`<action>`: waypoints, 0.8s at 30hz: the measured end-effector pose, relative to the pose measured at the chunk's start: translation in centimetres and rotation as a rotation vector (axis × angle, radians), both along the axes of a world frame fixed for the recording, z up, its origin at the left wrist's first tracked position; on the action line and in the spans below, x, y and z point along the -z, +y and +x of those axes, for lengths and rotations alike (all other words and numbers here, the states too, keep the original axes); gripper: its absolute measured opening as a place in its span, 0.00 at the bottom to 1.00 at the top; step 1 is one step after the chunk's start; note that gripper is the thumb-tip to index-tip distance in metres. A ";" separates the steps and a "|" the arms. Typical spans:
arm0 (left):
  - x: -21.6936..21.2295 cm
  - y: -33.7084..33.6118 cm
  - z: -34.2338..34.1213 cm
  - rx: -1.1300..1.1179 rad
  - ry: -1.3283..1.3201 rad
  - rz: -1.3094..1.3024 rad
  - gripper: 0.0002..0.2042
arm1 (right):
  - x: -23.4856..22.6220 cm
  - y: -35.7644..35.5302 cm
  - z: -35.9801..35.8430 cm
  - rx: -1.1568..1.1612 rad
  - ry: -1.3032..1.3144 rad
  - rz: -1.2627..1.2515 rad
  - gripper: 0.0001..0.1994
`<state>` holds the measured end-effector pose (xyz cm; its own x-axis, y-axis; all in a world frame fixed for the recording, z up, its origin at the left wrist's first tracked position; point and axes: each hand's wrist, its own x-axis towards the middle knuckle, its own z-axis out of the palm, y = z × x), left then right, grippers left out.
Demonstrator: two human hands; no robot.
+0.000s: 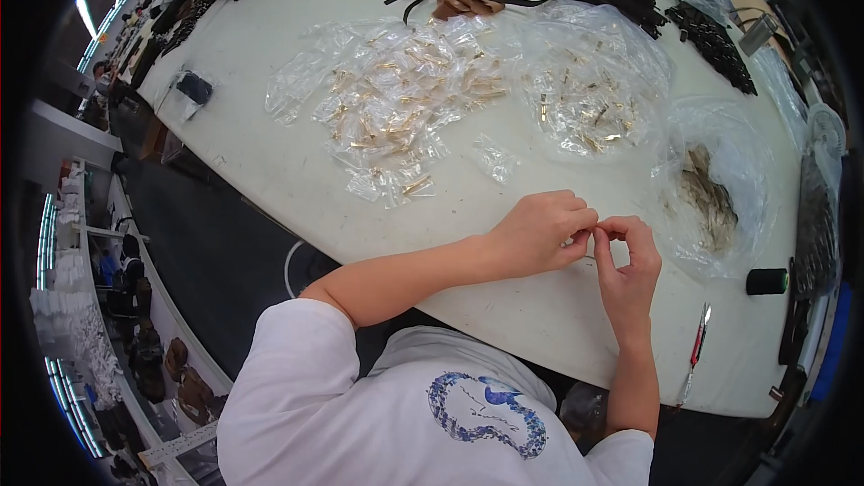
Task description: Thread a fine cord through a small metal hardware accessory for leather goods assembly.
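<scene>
Whatever sits between the fingertips is too small and too covered by the fingers to make out; only a pale, glassy sliver shows where the left hand (540, 232) and right hand (628, 263) meet above the white table (288, 171). Both hands are curled nearly closed, thumbs and forefingers pinched together on that tiny piece, the left forearm lying across the table edge, the right rising from below. Beyond them lie a heap of small clear bags with gold fittings (396, 108) and a red-handled tool (698, 342) at right.
</scene>
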<state>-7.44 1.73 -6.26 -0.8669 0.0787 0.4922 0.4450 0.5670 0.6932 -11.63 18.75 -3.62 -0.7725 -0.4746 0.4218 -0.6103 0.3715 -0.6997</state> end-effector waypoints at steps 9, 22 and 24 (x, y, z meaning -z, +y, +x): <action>0.4 0.0 0.0 0.044 0.069 -0.053 0.04 | 0.0 -0.2 -0.2 0.024 0.130 0.091 0.09; 0.0 -0.9 -0.3 0.010 0.036 -0.018 0.04 | 1.1 0.6 -0.1 0.052 -0.141 -0.149 0.04; -0.8 -1.0 -0.5 0.093 -0.193 0.328 0.05 | 1.1 1.3 -0.7 -0.015 -0.290 -0.223 0.04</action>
